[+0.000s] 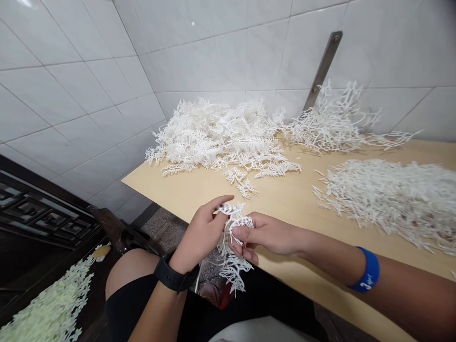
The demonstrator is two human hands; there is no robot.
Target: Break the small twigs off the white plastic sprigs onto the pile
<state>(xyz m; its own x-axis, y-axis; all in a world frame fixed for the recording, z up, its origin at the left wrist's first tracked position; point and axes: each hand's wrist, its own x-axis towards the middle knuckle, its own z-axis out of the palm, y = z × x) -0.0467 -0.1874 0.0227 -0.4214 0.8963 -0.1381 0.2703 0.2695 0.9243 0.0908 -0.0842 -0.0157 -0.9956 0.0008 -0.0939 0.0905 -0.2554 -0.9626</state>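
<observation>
A white branching plastic sprig [235, 271] hangs between my hands, just over the near edge of the table. My left hand [204, 229], with a black watch on its wrist, is closed round the sprig's upper stem; its index finger stretches out above. Thumb and fingers of my right hand [268, 233] pinch a side tuft of the same sprig. Beyond my hands, a small loose white piece [242, 181] lies in front of a large heap of white sprigs [217, 135].
Thinner bare white branches [331, 126] lean by a metal bracket [322, 71] on the tiled wall. A pile of short white pieces [395, 199] covers the right of the wooden table [167, 190]. Pale green pieces [53, 304] lie low at left, beside dark carved furniture [42, 213].
</observation>
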